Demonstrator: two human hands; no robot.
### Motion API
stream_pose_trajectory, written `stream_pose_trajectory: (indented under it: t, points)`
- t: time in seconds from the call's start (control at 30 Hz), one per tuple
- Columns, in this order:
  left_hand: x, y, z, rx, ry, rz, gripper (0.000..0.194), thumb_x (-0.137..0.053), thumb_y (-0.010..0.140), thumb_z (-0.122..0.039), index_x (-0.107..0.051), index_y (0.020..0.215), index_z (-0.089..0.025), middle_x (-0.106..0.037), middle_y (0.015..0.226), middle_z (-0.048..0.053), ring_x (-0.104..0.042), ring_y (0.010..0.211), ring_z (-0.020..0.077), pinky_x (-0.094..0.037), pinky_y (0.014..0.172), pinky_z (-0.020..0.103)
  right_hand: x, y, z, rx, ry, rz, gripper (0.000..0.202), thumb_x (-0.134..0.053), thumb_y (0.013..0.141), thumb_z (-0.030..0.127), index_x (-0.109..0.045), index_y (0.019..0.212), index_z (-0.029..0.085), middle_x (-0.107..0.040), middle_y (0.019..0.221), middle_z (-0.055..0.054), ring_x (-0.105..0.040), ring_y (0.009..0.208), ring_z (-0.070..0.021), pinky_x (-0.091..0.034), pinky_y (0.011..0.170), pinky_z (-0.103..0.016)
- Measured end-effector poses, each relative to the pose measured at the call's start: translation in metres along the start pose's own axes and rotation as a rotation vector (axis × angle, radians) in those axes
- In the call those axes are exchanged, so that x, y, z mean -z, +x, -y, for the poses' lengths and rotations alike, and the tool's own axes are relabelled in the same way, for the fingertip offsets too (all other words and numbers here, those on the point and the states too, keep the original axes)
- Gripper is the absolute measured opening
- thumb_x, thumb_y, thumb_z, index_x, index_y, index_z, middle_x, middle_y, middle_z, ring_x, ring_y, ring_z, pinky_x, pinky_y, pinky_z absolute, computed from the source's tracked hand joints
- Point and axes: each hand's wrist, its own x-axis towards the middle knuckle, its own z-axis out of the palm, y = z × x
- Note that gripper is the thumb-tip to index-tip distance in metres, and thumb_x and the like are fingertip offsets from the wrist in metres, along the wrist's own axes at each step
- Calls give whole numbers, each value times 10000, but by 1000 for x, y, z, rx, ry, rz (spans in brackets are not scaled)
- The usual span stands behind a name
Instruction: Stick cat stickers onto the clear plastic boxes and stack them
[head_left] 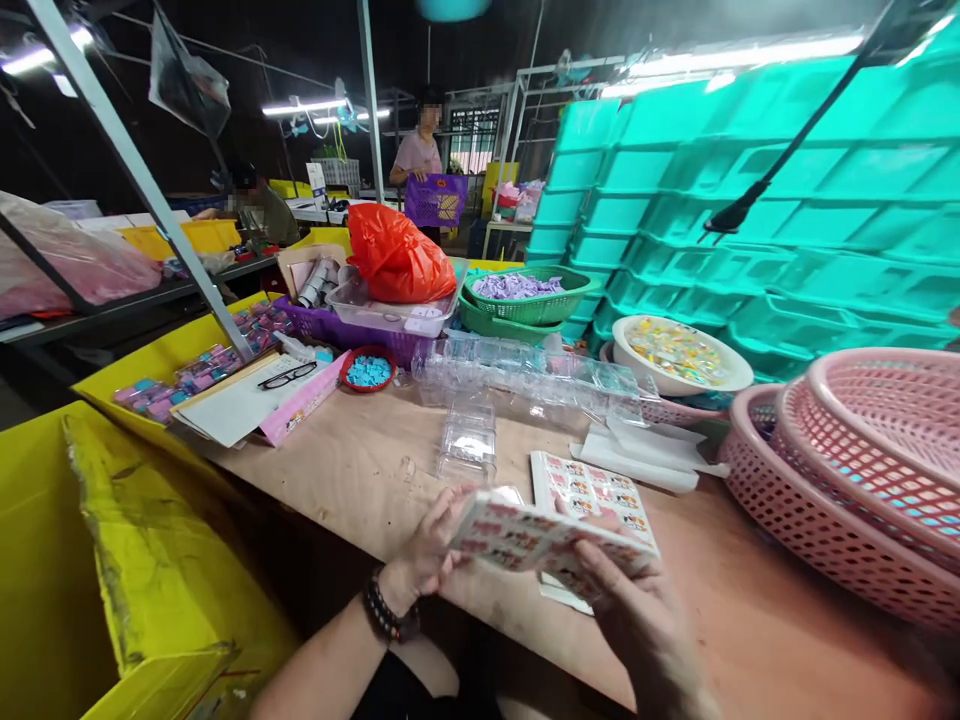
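Between my hands is a tilted stack of sticker sheets (517, 532), printed with rows of small cartoon figures and blurred by motion. My left hand (435, 535), with a dark bead bracelet at the wrist, grips the stack's left end. Something clear and shiny shows just behind that end; I cannot make out what it is. My right hand (622, 580) is closed on the stack's right part, thumb on the near face. Behind it, more printed sticker sheets (581, 480) lie on the wooden table (360, 450). Clear plastic boxes (469, 440) lie beyond my left hand.
Pink baskets (847, 480) stand at right, near a white bowl (679, 350) of small packets. Turquoise crates (675, 200) rise behind. A red dish (367, 368) holds blue pieces, near glasses (287, 375). A yellow bin (112, 560) is at left. Two people work farther back.
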Motion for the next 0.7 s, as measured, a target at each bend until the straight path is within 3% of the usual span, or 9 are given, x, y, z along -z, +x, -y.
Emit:
stream_pose_trajectory:
  t: [0.1,0.23,0.43,0.7]
  points:
    - [5,8,-13,56,-97,-15,523,-747,749,-518,-565,1140,-224,-664,1192,108,-701,932,248,-571,810,406,7,-7,15,-97,-1,-86,420,-917,599,417,-772,937,215,-795,892,-113,-752,769,-317,-615,752,-483]
    - [10,14,-24,-6,-78,-21,450,-791,693,-384,-615,1064,-201,-638,1220,83,-701,914,210,-551,883,374,7,-8,8,-287,-54,-92,438,-941,542,405,-780,868,160,-791,819,-121,-750,686,-295,-622,650,-407]
    - [9,16,-22,-48,-14,-1,385,-692,765,-449,-624,1052,-201,-646,1180,72,-695,974,231,-544,903,381,-1,-1,-18,-358,-63,-122,398,-921,578,376,-784,883,160,-795,815,-87,-753,685,-256,-613,604,-322]
    - [16,21,-23,-77,10,10,493,-642,778,-611,-649,1021,-183,-656,1148,85,-671,994,255,-553,891,403,-9,14,-5,-416,-83,-104,376,-941,501,361,-792,776,152,-793,770,-88,-736,616,-240,-604,563,-307]
